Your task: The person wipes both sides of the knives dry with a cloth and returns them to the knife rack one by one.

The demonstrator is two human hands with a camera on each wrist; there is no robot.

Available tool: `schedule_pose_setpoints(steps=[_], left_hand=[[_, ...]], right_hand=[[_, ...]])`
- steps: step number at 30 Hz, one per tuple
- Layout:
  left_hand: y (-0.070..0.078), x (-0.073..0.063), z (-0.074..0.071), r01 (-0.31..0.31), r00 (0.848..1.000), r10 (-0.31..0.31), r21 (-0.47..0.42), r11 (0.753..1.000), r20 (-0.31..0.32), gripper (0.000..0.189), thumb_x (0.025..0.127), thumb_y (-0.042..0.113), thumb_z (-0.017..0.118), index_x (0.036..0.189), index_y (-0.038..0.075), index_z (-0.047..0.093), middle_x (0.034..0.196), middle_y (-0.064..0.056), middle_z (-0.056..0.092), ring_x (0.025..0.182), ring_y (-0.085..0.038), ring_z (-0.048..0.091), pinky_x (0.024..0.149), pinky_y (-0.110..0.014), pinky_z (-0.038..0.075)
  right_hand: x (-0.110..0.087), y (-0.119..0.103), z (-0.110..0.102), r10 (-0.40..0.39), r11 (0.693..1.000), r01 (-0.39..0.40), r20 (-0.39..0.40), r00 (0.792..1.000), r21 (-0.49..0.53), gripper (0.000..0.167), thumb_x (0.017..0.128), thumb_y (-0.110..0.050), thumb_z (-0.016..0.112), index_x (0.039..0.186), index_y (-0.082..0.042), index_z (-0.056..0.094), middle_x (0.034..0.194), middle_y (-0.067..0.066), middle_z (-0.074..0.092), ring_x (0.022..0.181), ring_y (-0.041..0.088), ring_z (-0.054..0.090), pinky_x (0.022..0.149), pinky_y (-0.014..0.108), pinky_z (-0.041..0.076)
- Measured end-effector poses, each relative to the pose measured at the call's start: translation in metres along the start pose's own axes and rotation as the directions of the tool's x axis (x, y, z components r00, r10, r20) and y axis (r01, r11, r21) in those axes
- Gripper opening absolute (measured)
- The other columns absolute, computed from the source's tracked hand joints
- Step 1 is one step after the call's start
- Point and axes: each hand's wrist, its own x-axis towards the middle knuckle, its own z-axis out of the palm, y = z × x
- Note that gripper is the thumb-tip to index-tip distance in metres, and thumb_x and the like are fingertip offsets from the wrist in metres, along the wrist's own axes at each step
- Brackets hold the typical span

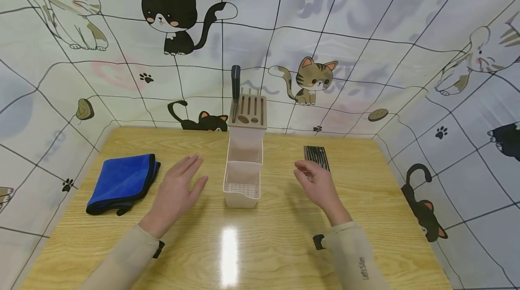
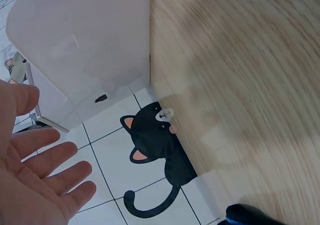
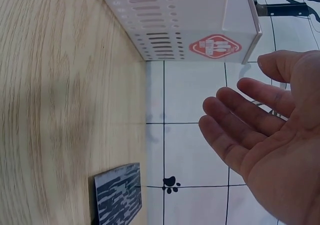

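Observation:
A pale plastic knife and utensil holder (image 1: 244,145) stands upright at the middle of the table, with a beige slotted top and two open bins in front. One dark-handled knife (image 1: 235,83) sticks up from its left slot. My left hand (image 1: 175,189) hovers left of the holder, fingers extended and holding nothing; its palm (image 2: 35,185) shows in the left wrist view. To the right of the holder is my right hand (image 1: 321,187), fingers loosely bent around nothing. Just beyond it lies a flat black-and-grey streaked rectangle (image 1: 317,155), partly hidden by that hand.
A folded blue cloth (image 1: 122,179) with black edging lies on the left of the wooden table (image 1: 276,254). Cat-printed sheeting (image 1: 252,19) rises behind the table and at both sides. The holder's side (image 3: 175,20) carries a red label.

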Motion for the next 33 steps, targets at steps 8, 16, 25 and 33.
schedule_pose_setpoints(steps=[8,16,25,33], left_hand=[[-0.015,-0.008,-0.006,0.002,1.000,-0.001,0.027,1.000,-0.020,0.051,0.093,0.013,0.074,0.137,-0.009,0.061,0.139,-0.028,0.061,0.129,-0.049,0.057,0.108,-0.063,0.045],[-0.030,-0.015,-0.019,0.035,0.999,-0.035,0.063,0.997,-0.002,0.051,0.093,0.013,0.073,0.138,-0.009,0.060,0.138,-0.029,0.061,0.129,-0.048,0.057,0.108,-0.064,0.045],[-0.051,-0.025,-0.030,0.071,0.997,-0.071,0.080,0.994,0.003,0.053,0.092,0.012,0.074,0.138,-0.010,0.059,0.137,-0.032,0.060,0.127,-0.051,0.055,0.103,-0.067,0.046],[-0.065,-0.033,-0.039,0.112,0.994,-0.113,0.084,0.990,0.005,0.052,0.094,0.013,0.072,0.138,-0.011,0.058,0.139,-0.033,0.058,0.128,-0.053,0.054,0.104,-0.067,0.045]], right_hand=[[-0.006,0.013,-0.005,0.034,0.999,-0.034,0.003,0.999,-0.025,0.034,0.105,-0.017,0.061,0.134,-0.001,0.065,0.130,0.019,0.068,0.114,0.038,0.066,0.097,0.056,0.055],[-0.009,0.022,-0.013,0.057,0.996,-0.058,-0.007,0.998,-0.072,0.032,0.105,-0.016,0.061,0.132,-0.001,0.067,0.124,0.018,0.069,0.111,0.037,0.067,0.093,0.055,0.057],[-0.012,0.025,-0.019,0.097,0.991,-0.097,-0.001,0.995,-0.095,0.033,0.106,-0.016,0.058,0.135,-0.001,0.065,0.126,0.020,0.068,0.116,0.038,0.065,0.097,0.057,0.055],[-0.014,0.032,-0.023,0.111,0.985,-0.110,0.002,0.994,-0.133,0.034,0.105,-0.013,0.060,0.135,0.001,0.064,0.124,0.022,0.068,0.111,0.039,0.066,0.093,0.056,0.056]])
